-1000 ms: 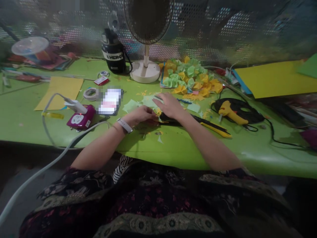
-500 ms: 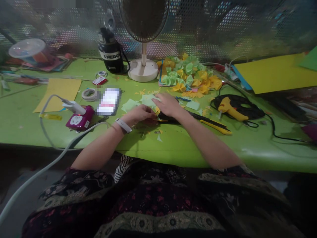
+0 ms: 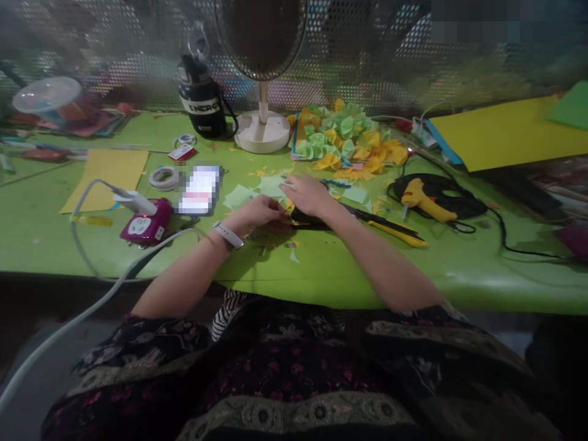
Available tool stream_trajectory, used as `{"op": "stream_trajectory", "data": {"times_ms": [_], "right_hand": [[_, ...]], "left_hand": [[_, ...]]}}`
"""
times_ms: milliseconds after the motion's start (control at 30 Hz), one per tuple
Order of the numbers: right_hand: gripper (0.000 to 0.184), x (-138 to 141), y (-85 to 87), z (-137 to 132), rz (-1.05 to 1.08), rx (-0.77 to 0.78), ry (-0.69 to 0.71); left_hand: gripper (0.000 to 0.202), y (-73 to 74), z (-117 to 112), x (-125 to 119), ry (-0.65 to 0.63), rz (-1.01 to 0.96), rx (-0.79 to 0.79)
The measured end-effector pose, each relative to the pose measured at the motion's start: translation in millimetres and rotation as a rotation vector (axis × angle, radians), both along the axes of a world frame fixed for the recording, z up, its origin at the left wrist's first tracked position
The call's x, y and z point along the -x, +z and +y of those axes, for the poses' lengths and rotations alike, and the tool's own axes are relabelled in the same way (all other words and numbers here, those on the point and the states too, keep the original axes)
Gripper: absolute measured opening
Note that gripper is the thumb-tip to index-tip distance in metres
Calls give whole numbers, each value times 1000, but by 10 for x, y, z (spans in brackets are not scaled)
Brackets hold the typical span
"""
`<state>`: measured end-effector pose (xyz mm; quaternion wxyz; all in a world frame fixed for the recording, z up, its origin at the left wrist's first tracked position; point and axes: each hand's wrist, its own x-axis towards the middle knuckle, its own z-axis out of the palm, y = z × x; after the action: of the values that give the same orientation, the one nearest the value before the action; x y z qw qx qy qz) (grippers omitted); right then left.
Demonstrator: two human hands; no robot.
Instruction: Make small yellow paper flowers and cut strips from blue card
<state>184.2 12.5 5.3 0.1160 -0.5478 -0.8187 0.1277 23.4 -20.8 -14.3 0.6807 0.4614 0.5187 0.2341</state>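
My left hand (image 3: pixel 260 212), with a white watch on the wrist, rests on the green table (image 3: pixel 321 269) with its fingers curled over small yellow paper bits. My right hand (image 3: pixel 309 193) lies flat, fingers stretched, over pale green paper pieces (image 3: pixel 248 193) and a dark object beneath it. What sits under either palm is hidden. Paper scraps lie scattered around both hands.
A pile of green and yellow paper flowers (image 3: pixel 349 138) lies behind the hands. A yellow glue gun (image 3: pixel 425 201) and a yellow-handled cutter (image 3: pixel 397 233) are to the right. A fan (image 3: pixel 261 73), black jug (image 3: pixel 202 104), tape roll (image 3: pixel 164 177), phone (image 3: pixel 199 188) and magenta power socket (image 3: pixel 144 223) stand left.
Both hands stay on the paper pieces with only slight finger shifts. The view has drifted a little, so everything sits slightly further left.
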Motion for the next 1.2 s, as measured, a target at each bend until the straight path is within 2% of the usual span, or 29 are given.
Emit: {"op": "stream_trajectory", "data": {"times_ms": [467, 733, 933, 1200], "right_hand": [[38, -6, -21, 17, 8, 14, -3], [39, -1, -8, 10, 5, 18, -4], [37, 0, 5, 10, -8, 21, 4], [36, -1, -2, 10, -4, 15, 1]], "left_hand": [[17, -4, 11, -1, -15, 5, -23], [26, -40, 31, 25, -54, -31, -28], [24, -1, 16, 15, -41, -15, -32], [25, -19, 21, 12, -55, -26, -25]]}}
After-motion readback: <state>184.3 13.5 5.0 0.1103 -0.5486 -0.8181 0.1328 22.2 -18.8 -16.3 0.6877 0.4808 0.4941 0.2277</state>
